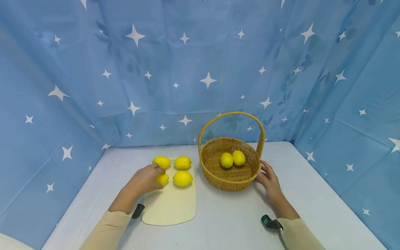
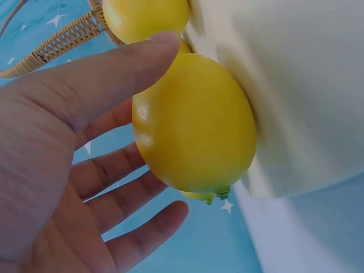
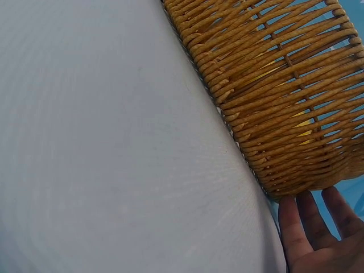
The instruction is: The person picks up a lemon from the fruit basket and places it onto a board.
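White surface [image 1: 231, 218]: a lemon [image 1: 164, 179] is straddled by the unclosed left hand [image 1: 145, 179]; the basket [image 1: 229, 185] is presumably steadied by the unclenched right hand [image 1: 270, 182].

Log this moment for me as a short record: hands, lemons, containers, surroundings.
Left hand: thumb and fingers about the near-left lemon; firm grip not evident
Right hand: touches the basket's right side
Lemons by board: four, in two rows
Lemons in basket: two, side by side
Basket: woven, tall handle, upright, right of the board
Board: cream, near part bare
Table: white
Backdrop: blue curtain, white stars
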Available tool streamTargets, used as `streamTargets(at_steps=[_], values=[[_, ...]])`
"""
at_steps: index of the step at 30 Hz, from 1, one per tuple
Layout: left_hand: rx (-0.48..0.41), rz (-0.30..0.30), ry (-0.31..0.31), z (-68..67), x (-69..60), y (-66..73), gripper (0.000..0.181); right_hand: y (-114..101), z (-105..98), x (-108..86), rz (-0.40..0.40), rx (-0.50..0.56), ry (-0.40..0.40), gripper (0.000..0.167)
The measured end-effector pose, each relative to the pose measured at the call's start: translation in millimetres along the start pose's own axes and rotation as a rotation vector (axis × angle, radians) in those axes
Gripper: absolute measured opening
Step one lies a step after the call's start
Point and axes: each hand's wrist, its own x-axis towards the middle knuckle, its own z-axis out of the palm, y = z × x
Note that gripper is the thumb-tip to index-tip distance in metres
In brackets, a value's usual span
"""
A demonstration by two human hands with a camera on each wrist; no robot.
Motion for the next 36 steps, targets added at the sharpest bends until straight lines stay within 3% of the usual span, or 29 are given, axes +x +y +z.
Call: streamTargets(at_steps=[21,28,36], values=[[-0.017,0.005,-0.022,-2.6,-3.8,3.6,0.052,0.6,0.2,-1.3,0.001,-0.017,0.001,0.060],[-0.029,-0.015,-0.068,1.2,-4.6,2.1,0.054,0.7,0.2,-1.8,0.024,-0.021,0.001,0.060],[0.009,0.013,-0.010,1.2,-6.0,0.3,0.054,0.0,1.0,-1.0,0.027,-0.037,0.008,0.060]])
